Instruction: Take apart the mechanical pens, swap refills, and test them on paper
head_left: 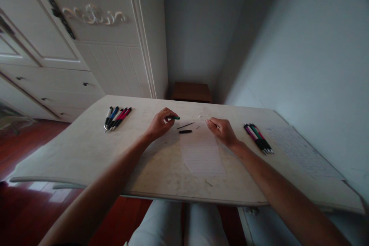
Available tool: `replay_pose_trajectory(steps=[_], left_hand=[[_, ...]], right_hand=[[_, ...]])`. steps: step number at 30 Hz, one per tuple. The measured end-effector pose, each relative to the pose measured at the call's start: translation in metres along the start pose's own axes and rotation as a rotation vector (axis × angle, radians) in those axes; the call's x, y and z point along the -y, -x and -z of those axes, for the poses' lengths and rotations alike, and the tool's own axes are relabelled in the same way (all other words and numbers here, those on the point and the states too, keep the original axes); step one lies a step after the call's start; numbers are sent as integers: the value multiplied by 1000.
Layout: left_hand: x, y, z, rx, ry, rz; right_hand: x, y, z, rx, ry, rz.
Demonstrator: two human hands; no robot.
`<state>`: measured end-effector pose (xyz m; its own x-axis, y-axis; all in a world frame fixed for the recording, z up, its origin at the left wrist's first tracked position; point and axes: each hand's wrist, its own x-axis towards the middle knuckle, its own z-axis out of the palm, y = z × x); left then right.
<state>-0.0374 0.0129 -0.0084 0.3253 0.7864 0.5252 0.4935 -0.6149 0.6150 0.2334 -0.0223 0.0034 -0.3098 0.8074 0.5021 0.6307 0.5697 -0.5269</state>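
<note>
My left hand (162, 123) is closed on a green pen barrel (174, 117), whose end points right over the table. Opposite it, my right hand (223, 130) has thumb and fingers pinched together; whatever they hold is too small to make out. Between the hands lie a thin dark pen refill (186, 125), a short black pen grip (185, 132) and a tiny grey piece (197, 127). A small whitish bit (200, 116) sits just beyond them. Below these parts is a lined sheet of paper (203, 155).
Several assembled pens (117, 118) lie in a group at the left of the table (77, 150). Another group of pens (258, 138) is at the right, beside a written sheet (302, 152) along the wall. A thin small piece (209, 183) rests near the front edge.
</note>
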Motion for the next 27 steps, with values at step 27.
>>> replay_pose_trajectory(steps=[27], left_hand=[[5,5,1,174,-412,95]], right_hand=[[-29,-3,-7,-144,-21,26]])
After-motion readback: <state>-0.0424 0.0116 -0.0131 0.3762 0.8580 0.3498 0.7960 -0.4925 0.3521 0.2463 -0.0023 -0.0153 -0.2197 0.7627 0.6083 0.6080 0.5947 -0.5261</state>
